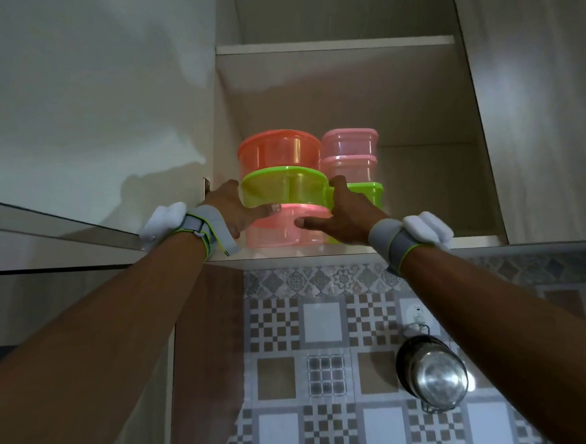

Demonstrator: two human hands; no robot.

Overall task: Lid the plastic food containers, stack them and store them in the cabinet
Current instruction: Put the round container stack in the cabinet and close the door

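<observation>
Stack placement on the lower cabinet shelf (317, 256). Left hand (232, 206) and right hand (345, 211) clasp opposite sides of the three-container stack (283, 187), which sits at the shelf's front edge beside a second stack (352, 160). Advisable: push level and evenly, releasing only once the base is fully supported.

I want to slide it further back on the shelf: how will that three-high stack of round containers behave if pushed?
The stack of round containers looks see-through and empty, so probably light and easy to slide. Three tiers high, it may tip or shift if pushed near the top. The left hand and right hand grip its lower tiers, probably the steadier place to push.
</observation>
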